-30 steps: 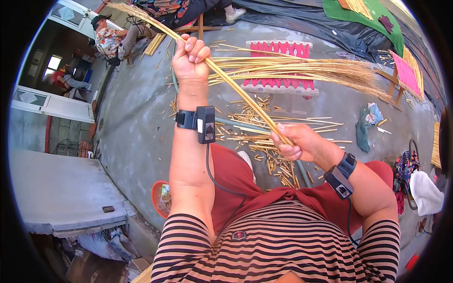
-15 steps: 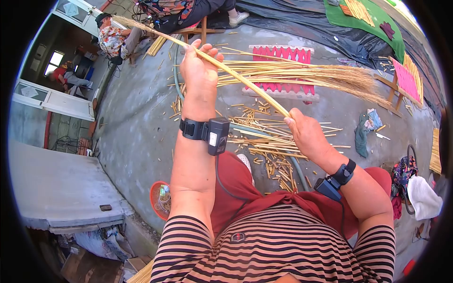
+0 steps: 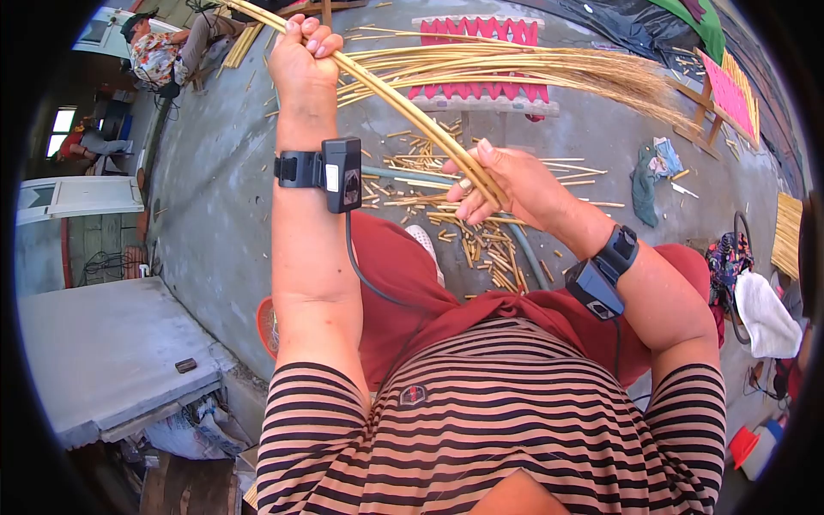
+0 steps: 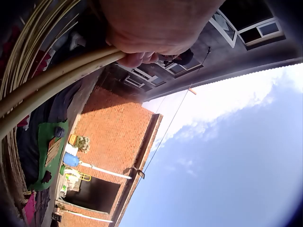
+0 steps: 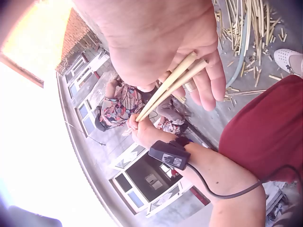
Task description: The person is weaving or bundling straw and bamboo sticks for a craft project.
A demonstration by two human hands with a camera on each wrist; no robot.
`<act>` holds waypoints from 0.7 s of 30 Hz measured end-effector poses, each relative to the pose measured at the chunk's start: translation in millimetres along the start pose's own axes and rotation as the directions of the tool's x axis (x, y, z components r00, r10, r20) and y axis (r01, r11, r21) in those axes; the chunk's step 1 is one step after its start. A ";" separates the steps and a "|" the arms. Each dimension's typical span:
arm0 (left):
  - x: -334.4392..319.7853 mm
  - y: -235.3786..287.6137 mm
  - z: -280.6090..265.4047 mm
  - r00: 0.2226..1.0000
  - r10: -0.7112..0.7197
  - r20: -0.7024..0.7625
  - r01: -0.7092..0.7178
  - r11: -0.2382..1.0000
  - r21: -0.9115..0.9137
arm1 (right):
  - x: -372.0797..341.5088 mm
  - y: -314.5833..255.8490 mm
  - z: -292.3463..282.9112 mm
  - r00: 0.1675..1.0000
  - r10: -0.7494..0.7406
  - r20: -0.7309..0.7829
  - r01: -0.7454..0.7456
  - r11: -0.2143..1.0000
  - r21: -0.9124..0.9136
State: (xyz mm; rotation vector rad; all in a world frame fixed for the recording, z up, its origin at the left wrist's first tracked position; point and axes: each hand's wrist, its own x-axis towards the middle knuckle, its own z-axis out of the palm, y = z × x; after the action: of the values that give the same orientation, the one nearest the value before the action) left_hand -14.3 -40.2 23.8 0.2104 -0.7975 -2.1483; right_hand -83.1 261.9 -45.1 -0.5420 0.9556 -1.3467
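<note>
Two long straw-coloured stalks (image 3: 403, 105), like sorghum, slant across the head view from upper left to lower right. My left hand (image 3: 305, 64) grips them at the upper left, fingers curled round. Their cut ends lie across the fingers of my right hand (image 3: 524, 184), which are nearly straight. The right wrist view shows both ends (image 5: 187, 66) slightly apart against these fingers, beside a ring. Beyond the hands, a bunch of similar stalks with feathery heads (image 3: 601, 73) lies over a low rack with pink cloth (image 3: 481, 90).
Cut stalk pieces (image 3: 485, 253) and a hose (image 3: 532, 253) lie on the concrete floor before my knees. A pink board (image 3: 725, 94) and cloths (image 3: 648, 180) are to the right. Another person (image 3: 154, 51) sits at the upper left, near a concrete ledge (image 3: 112, 343).
My right hand was curled round the stalk ends half a second ago; its fingers are now straightened beneath them. My left fingers loosened, then curled round the stalks again. The head view has shifted.
</note>
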 end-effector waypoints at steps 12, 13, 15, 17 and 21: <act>-9.9 -48.5 33.5 0.999 -0.007 -0.047 0.014 0.990 0.139 | -1.6 8.5 -6.3 0.994 0.027 -0.110 -0.063 0.938 -0.341; -13.1 -51.1 37.0 0.999 -0.010 -0.043 0.016 0.990 0.137 | -2.6 14.2 -4.8 0.990 0.048 -0.133 -0.076 0.973 -0.218; -16.7 -56.1 42.1 1.000 -0.006 -0.024 0.010 0.987 0.159 | -2.5 28.9 -8.4 0.987 0.037 -0.156 -0.056 0.992 -0.118; -25.4 -57.5 51.8 1.000 0.006 0.008 -0.007 0.983 0.183 | -4.5 31.7 -9.1 0.985 0.050 -0.165 -0.062 0.996 -0.067; -32.9 -49.0 60.6 0.999 0.027 0.046 -0.037 0.969 0.243 | -8.1 31.7 -10.6 0.983 0.048 -0.179 -0.056 0.998 -0.043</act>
State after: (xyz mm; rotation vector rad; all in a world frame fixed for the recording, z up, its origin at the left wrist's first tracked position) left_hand -48.6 35.8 37.9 0.2773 -1.0835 -2.0276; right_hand -73.5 277.5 -74.1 -0.4346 1.1424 -1.3445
